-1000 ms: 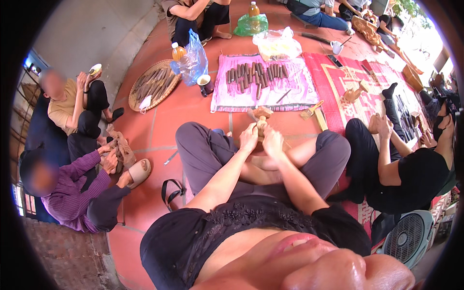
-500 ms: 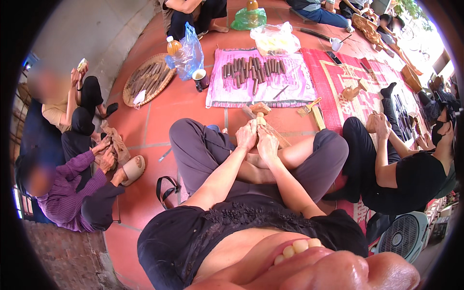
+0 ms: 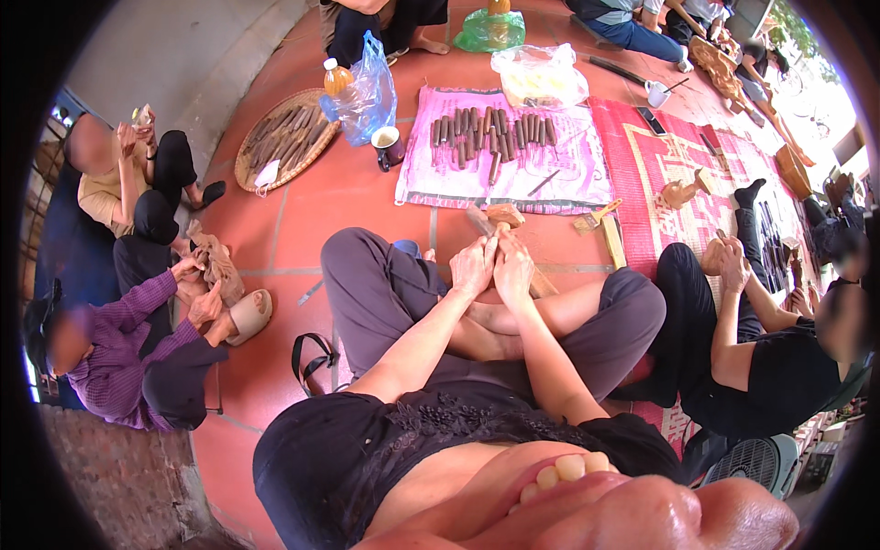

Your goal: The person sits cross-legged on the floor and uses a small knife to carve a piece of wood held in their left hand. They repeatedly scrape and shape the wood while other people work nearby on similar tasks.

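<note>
Left hand [image 3: 471,267] and right hand [image 3: 514,266] meet: the left is clamped on a carved wooden piece [image 3: 505,215] that juts past the fingers at twelve o'clock; the right curls against it, though I cannot tell exactly what it grips. Around them, a round wicker tray [image 3: 243,168] lies at ten o'clock, a dark mug [image 3: 388,148] at eleven, brown-handled carving tools [image 3: 494,140] on a pink sheet [image 3: 579,163] at twelve, and a flat brush [image 3: 597,216] at two.

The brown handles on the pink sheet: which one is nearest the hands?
The handle jutting out mid-bunch: it lies closer to the left hand and right hand than every other.
</note>
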`<state>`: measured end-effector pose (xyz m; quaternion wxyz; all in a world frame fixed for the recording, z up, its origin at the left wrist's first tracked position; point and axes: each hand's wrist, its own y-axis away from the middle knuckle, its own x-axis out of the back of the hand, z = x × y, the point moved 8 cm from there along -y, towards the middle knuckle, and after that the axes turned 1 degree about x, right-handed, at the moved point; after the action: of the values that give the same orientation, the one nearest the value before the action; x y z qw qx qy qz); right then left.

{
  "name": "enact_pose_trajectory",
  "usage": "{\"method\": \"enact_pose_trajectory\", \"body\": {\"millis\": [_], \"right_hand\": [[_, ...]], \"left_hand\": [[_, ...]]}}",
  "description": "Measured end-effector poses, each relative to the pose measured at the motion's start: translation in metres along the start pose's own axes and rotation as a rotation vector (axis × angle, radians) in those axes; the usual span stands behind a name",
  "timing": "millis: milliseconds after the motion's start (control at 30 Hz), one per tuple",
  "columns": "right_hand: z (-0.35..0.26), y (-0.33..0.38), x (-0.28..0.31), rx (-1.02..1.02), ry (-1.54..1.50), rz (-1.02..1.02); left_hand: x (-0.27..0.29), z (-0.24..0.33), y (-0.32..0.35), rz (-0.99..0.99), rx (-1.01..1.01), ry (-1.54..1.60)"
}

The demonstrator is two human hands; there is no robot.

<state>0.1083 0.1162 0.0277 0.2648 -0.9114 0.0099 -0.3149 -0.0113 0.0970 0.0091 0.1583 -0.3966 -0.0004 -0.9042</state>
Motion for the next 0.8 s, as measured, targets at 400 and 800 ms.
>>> {"method": "enact_pose_trajectory", "body": {"millis": [400, 800], "right_hand": [[-0.004, 0.005, 0.003, -0.123, 0.019, -0.07], [0.004, 0.012, -0.01, -0.08, 0.06, -0.113]], "left_hand": [[-0.024, -0.053, -0.001, 0.072, 0.113, 0.199], [-0.036, -0.082, -0.006, 0.061, 0.233, 0.313]]}}
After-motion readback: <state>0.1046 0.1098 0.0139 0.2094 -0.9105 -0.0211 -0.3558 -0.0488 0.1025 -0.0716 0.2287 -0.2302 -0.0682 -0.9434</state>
